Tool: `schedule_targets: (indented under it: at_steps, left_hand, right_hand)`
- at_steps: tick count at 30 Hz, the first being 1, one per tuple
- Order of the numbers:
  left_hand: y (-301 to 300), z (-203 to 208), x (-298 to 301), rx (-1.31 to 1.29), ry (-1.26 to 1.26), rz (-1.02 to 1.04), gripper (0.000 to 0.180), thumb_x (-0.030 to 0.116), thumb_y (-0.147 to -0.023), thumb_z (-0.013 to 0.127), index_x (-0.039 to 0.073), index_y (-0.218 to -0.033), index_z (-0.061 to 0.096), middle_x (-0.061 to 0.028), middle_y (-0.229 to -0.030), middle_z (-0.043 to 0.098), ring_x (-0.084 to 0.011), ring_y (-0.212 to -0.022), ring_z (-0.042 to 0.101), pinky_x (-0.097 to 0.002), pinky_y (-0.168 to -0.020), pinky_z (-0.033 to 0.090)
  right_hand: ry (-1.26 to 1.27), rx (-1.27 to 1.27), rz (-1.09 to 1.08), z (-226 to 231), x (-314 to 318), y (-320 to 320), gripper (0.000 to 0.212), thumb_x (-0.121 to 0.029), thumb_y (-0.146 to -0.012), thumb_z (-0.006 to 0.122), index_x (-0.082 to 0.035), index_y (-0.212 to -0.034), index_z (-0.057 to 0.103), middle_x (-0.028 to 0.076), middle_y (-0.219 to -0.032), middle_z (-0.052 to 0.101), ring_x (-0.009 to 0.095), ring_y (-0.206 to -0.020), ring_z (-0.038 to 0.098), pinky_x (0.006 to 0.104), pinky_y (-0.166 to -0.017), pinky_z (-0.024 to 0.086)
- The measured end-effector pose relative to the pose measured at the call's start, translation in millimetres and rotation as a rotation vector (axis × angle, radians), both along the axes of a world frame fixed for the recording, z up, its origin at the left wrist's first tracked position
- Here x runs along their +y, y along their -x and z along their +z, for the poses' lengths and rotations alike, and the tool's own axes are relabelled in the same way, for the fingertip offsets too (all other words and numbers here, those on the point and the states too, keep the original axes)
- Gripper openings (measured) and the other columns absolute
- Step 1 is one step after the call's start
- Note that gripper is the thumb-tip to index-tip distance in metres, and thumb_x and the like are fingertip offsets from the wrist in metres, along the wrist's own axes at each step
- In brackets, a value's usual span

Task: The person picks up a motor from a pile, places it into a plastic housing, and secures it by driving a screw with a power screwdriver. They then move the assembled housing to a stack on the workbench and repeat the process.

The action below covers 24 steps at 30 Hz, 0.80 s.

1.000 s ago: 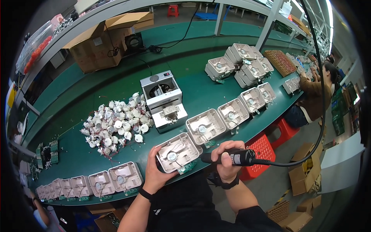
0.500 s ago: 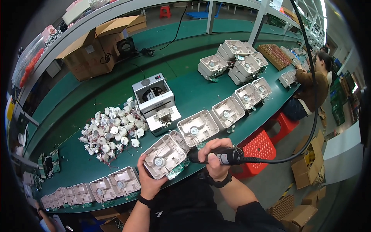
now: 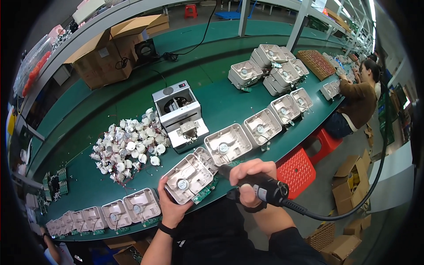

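My left hand (image 3: 174, 209) grips the near side of a pale plastic housing (image 3: 194, 174), tilted at the bench's front edge. A round silver speaker-like part (image 3: 182, 184) and thin wires sit inside it, and a green circuit board (image 3: 206, 190) hangs at its near right edge. In my right hand (image 3: 252, 173), fingers wrapped round it, is a black corded electric screwdriver (image 3: 269, 190). Its front end points left toward the housing; the tip is hard to make out. Directly beyond stands another open housing (image 3: 236, 150) with a similar round part.
A grey machine (image 3: 180, 115) stands beyond, beside a heap of white wired parts (image 3: 128, 148). Rows of housings (image 3: 141, 206) line the bench edge on both sides; stacked ones (image 3: 282, 73) lie far right. A co-worker (image 3: 360, 97) sits there, near red stools (image 3: 296, 172). The screwdriver's cord (image 3: 375, 185) loops right.
The screwdriver has turned in my right hand, its cord end dropping toward me and to the right. Its cord has swung outward to the right. My left hand stays on the housing.
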<state>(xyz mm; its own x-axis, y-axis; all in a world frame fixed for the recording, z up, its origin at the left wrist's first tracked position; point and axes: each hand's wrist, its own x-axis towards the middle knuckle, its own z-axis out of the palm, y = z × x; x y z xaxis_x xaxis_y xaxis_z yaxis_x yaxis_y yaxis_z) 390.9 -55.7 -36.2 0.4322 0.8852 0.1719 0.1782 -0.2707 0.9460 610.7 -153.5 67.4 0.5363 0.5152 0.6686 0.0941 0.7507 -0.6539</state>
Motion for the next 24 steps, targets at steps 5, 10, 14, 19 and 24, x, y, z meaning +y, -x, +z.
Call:
schedule_targets:
  at_steps: [5,10,14,19,24]
  left_hand:
    - [-5,-1,1,0.036,-0.051,-0.005,0.109,0.010,-0.055,0.094,0.008,-0.146,0.034,-0.0216,-0.149,0.040,-0.0345,-0.137,0.046,-0.0420,-0.114,0.038]
    - [-19,12,4,0.149,-0.165,-0.027,0.110,0.004,-0.054,0.088,0.007,-0.148,0.032,-0.0184,-0.150,0.040,-0.0316,-0.136,0.046,-0.0394,-0.116,0.035]
    - [-27,20,6,0.146,-0.194,-0.064,0.108,0.011,-0.055,0.094,0.009,-0.145,0.035,-0.0214,-0.149,0.040,-0.0390,-0.136,0.046,-0.0432,-0.114,0.039]
    - [-31,34,10,0.258,-0.224,-0.092,0.113,0.008,-0.058,0.092,0.008,-0.151,0.029,-0.0218,-0.146,0.045,-0.0391,-0.133,0.049,-0.0428,-0.111,0.042]
    - [-41,52,12,0.235,-0.063,-0.112,0.119,0.002,-0.060,0.088,0.006,-0.157,0.020,-0.0230,-0.143,0.050,-0.0377,-0.128,0.055,-0.0411,-0.107,0.046]
  right_hand:
    - [-0.064,-0.002,-0.027,-3,-1,-12,0.042,-0.015,-0.088,0.075,-0.006,-0.112,0.042,0.013,-0.098,0.055,0.020,-0.069,0.058,0.0339,-0.062,0.053]
    - [-0.045,0.014,-0.094,-3,4,-10,0.049,-0.028,-0.088,0.078,-0.006,-0.112,0.042,0.012,-0.094,0.053,0.018,-0.061,0.054,0.0312,-0.054,0.050]
    - [-0.056,0.016,-0.083,-5,4,-13,0.051,-0.030,-0.087,0.080,-0.006,-0.111,0.042,0.011,-0.093,0.053,0.018,-0.060,0.054,0.0314,-0.054,0.050]
    - [-0.027,0.016,-0.077,-2,-1,-13,0.053,-0.033,-0.086,0.081,-0.006,-0.111,0.042,0.011,-0.093,0.053,0.018,-0.059,0.054,0.0313,-0.053,0.050]
    - [-0.040,0.087,-0.032,8,-22,-13,0.054,-0.035,-0.086,0.081,-0.006,-0.110,0.043,0.010,-0.093,0.053,0.018,-0.059,0.054,0.0316,-0.053,0.049]
